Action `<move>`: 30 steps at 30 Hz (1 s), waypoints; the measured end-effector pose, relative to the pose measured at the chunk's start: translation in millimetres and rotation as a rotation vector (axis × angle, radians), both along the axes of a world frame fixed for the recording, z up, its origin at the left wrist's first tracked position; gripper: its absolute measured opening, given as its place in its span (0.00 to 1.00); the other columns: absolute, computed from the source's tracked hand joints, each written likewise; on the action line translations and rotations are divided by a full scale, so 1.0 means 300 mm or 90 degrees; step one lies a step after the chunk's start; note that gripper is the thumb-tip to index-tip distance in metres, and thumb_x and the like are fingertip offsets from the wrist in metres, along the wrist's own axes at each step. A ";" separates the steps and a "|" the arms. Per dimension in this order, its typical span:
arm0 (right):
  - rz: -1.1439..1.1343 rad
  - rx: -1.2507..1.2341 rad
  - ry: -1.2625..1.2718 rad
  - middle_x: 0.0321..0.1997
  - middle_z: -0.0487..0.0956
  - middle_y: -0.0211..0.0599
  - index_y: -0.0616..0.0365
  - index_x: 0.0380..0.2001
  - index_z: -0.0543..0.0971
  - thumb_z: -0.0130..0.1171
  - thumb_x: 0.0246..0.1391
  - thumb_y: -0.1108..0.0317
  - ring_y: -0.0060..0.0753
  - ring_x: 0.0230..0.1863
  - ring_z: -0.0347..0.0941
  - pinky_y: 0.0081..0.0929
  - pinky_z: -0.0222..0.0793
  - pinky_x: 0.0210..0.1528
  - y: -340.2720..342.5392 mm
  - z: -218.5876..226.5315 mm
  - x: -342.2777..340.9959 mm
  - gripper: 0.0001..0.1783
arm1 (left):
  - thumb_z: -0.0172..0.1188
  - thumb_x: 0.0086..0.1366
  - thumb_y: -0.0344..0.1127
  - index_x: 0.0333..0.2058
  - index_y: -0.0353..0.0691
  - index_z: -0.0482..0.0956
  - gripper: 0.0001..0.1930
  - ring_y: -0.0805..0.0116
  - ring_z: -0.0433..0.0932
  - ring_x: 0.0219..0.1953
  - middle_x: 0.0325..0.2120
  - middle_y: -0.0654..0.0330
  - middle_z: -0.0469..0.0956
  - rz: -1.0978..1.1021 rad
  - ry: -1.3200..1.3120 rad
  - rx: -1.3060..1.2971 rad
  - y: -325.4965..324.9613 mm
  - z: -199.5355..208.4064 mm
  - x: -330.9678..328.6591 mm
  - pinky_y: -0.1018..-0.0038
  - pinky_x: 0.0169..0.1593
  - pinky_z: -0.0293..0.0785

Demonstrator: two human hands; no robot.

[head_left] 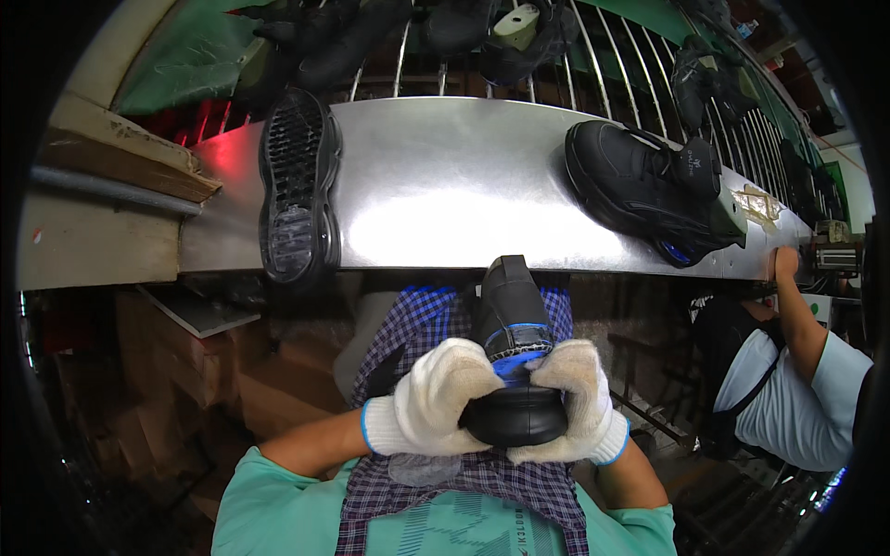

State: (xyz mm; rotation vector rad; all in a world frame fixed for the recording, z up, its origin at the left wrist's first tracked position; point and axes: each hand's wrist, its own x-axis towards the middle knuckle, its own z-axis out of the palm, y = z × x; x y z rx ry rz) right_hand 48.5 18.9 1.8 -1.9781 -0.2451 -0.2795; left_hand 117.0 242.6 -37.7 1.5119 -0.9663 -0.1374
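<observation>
In front of my chest I hold a black shoe (513, 315) with blue trim, clear of the metal table. Its glossy rounded end (515, 417) is nearest me, and its narrower end points toward the table edge. My left hand (443, 394), in a white knit glove, closes on the shoe's left side. My right hand (577, 397), gloved the same way, grips the right side. Both thumbs press near the bright blue material in the middle. The palms hide much of the shoe's sides.
On the metal table (436, 185), a black sole (298, 185) lies tread up at left and a laced black shoe (640, 181) at right. More shoes (352, 42) rest on metal bars behind. Cardboard boxes (287, 394) stand lower left. A co-worker (788, 389) is at right.
</observation>
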 end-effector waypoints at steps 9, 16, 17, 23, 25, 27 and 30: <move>0.126 0.003 0.107 0.42 0.80 0.37 0.57 0.45 0.82 0.92 0.25 0.43 0.39 0.40 0.75 0.38 0.70 0.42 -0.124 -0.066 0.075 0.46 | 0.83 0.39 0.33 0.40 0.35 0.80 0.28 0.55 0.80 0.35 0.36 0.53 0.79 0.009 0.166 0.128 -0.041 0.036 0.056 0.62 0.35 0.79; 0.176 0.096 0.253 0.36 0.83 0.35 0.55 0.34 0.86 0.91 0.28 0.44 0.36 0.36 0.75 0.37 0.70 0.40 -0.152 -0.085 0.154 0.34 | 0.85 0.40 0.37 0.36 0.38 0.79 0.26 0.55 0.80 0.33 0.33 0.55 0.78 0.023 0.269 0.174 -0.049 0.047 0.089 0.63 0.33 0.76; 0.278 0.070 0.295 0.31 0.84 0.32 0.54 0.29 0.87 0.89 0.29 0.44 0.36 0.33 0.76 0.36 0.70 0.39 -0.172 -0.083 0.193 0.30 | 0.85 0.40 0.38 0.35 0.38 0.79 0.26 0.56 0.79 0.33 0.33 0.55 0.78 0.031 0.266 0.175 -0.049 0.045 0.085 0.64 0.32 0.76; 0.375 0.128 0.392 0.30 0.81 0.39 0.54 0.41 0.89 0.87 0.33 0.45 0.42 0.31 0.80 0.40 0.73 0.32 -0.222 -0.117 0.243 0.34 | 0.87 0.40 0.43 0.38 0.37 0.80 0.30 0.56 0.80 0.36 0.38 0.53 0.77 -0.040 0.325 0.199 -0.024 0.003 0.118 0.63 0.36 0.79; 0.389 0.053 0.442 0.33 0.79 0.41 0.51 0.49 0.87 0.86 0.34 0.43 0.44 0.31 0.80 0.41 0.77 0.35 -0.228 -0.096 0.263 0.39 | 0.88 0.39 0.44 0.42 0.36 0.80 0.33 0.55 0.81 0.39 0.42 0.51 0.77 0.024 0.296 0.217 -0.035 0.005 0.110 0.62 0.39 0.80; 0.390 -0.022 0.479 0.38 0.77 0.43 0.44 0.59 0.83 0.85 0.35 0.40 0.47 0.32 0.80 0.43 0.81 0.39 -0.223 -0.079 0.263 0.46 | 0.88 0.39 0.43 0.47 0.35 0.79 0.38 0.53 0.80 0.43 0.45 0.49 0.76 0.137 0.257 0.227 -0.061 -0.003 0.056 0.60 0.43 0.81; 0.199 -0.103 0.502 0.47 0.79 0.48 0.55 0.69 0.72 0.88 0.23 0.34 0.52 0.41 0.84 0.41 0.84 0.45 -0.206 -0.109 0.183 0.68 | 0.87 0.39 0.42 0.66 0.27 0.67 0.56 0.39 0.75 0.63 0.61 0.39 0.69 0.119 0.181 0.224 -0.041 -0.012 0.064 0.53 0.63 0.78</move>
